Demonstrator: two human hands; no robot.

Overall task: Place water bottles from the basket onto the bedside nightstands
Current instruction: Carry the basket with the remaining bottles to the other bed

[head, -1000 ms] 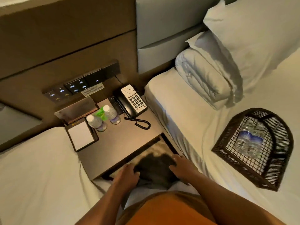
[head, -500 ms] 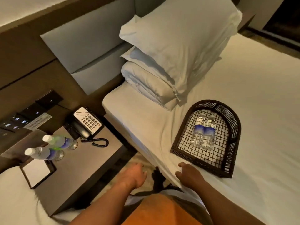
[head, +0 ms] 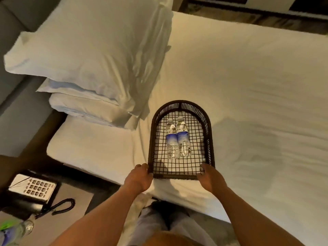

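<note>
A hotel bedroom, seen from above at the bedside. A bed (head: 248,86) made up in plain white sheets carries stacked white pillows (head: 92,50) against a padded grey headboard (head: 16,107). Beside it, a dark nightstand (head: 78,197) holds a corded desk telephone (head: 32,188) with a coiled cord, and a bottle with a green cap (head: 12,229) stands on the same surface. A dark woven basket (head: 209,132) with two small water bottles (head: 177,137) rests on the sheet.
</note>
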